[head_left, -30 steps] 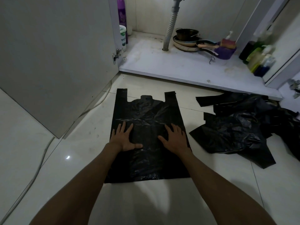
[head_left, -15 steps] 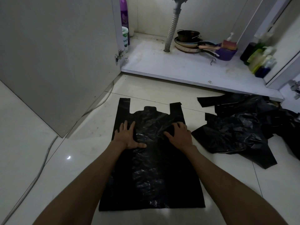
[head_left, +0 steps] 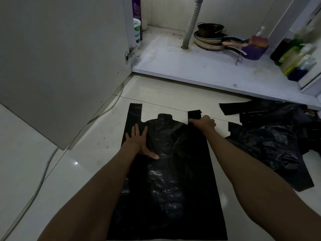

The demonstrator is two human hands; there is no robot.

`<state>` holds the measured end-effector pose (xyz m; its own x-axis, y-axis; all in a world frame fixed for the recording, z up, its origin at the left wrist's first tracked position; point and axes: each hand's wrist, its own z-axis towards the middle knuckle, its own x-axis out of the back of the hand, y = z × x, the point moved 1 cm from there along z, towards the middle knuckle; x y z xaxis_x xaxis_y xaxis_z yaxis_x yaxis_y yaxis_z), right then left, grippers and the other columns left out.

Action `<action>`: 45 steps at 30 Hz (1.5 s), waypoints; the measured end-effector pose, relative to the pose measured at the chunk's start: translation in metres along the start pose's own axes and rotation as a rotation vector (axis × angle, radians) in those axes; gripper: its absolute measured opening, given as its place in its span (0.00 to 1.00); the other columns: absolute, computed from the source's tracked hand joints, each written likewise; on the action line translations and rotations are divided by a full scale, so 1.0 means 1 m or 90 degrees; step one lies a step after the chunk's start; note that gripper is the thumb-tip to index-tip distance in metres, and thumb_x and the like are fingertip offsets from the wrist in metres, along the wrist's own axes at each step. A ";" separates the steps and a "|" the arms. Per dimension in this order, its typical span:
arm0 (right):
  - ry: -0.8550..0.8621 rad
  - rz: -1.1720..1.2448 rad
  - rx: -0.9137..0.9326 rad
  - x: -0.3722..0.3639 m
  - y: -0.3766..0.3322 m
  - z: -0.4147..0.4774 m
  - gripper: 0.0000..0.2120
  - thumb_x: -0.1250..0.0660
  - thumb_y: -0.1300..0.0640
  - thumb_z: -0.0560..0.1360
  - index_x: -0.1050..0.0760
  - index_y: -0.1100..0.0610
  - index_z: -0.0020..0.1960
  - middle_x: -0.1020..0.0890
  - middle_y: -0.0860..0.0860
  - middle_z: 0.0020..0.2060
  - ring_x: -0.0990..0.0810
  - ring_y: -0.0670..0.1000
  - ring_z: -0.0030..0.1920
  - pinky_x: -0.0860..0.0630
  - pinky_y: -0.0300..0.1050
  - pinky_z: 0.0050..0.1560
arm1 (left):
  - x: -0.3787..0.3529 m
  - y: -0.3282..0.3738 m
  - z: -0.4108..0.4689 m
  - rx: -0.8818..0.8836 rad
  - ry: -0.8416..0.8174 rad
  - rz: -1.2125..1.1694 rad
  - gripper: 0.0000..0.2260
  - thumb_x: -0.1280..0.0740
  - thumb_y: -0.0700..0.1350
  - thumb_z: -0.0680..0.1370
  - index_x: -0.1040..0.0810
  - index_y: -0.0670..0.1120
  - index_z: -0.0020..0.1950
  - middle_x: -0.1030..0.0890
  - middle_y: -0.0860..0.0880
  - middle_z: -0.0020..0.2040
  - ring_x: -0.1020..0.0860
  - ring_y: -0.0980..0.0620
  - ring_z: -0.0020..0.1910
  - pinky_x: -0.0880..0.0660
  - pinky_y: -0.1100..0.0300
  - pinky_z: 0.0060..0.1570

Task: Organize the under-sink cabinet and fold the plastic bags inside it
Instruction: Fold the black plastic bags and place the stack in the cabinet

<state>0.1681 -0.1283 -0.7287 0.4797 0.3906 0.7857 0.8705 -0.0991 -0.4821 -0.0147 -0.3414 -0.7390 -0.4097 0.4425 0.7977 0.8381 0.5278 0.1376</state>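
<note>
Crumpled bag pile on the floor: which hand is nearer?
Right. The right hand grips the flat bag at its handle, beside the pile; the left hand presses the bag's far side.

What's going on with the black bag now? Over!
Left grip flat on black bag. Right grip pinching its edge by the right handle. Bag spread on floor, unfolded. Loose bag pile off to the right, not on it.

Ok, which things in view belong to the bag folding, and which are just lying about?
In the job: flat black bag, left hand pressing it, right hand gripping it by its right handle, pile of crumpled black bags.
Lying about: stacked pans, purple tub, bottles, drain hose, white cable.
</note>
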 end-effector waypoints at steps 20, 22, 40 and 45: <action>0.034 0.261 0.030 0.000 -0.018 0.008 0.08 0.30 0.51 0.69 0.25 0.53 0.45 0.19 0.55 0.47 0.20 0.59 0.52 0.24 0.51 0.57 | 0.002 0.001 0.002 0.021 -0.037 0.018 0.67 0.27 0.72 0.58 0.74 0.52 0.74 0.74 0.40 0.73 0.71 0.41 0.74 0.62 0.37 0.73; 0.018 0.388 0.011 0.015 -0.028 0.004 0.07 0.30 0.59 0.72 0.25 0.58 0.49 0.20 0.57 0.48 0.20 0.59 0.51 0.22 0.51 0.54 | 0.002 0.001 0.002 0.023 -0.038 0.020 0.67 0.27 0.72 0.58 0.74 0.52 0.74 0.74 0.40 0.73 0.71 0.41 0.74 0.62 0.36 0.73; -0.067 0.362 0.094 0.036 -0.040 -0.005 0.40 0.42 0.69 0.78 0.62 0.50 0.79 0.45 0.56 0.78 0.34 0.58 0.72 0.31 0.50 0.66 | 0.001 -0.001 0.000 0.022 -0.012 0.026 0.66 0.28 0.73 0.57 0.72 0.53 0.75 0.72 0.41 0.75 0.69 0.41 0.75 0.60 0.36 0.73; -0.089 0.143 0.147 0.002 -0.002 -0.014 0.48 0.35 0.55 0.63 0.54 0.49 0.79 0.39 0.56 0.76 0.34 0.60 0.72 0.37 0.65 0.70 | 0.005 0.003 -0.002 0.035 -0.019 0.022 0.66 0.27 0.72 0.57 0.71 0.53 0.76 0.71 0.41 0.75 0.68 0.41 0.75 0.59 0.35 0.73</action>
<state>0.1693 -0.1405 -0.7207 0.6233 0.5051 0.5970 0.6889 0.0066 -0.7248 -0.0139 -0.3395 -0.7330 -0.3922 0.4820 0.7835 0.8315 0.5501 0.0778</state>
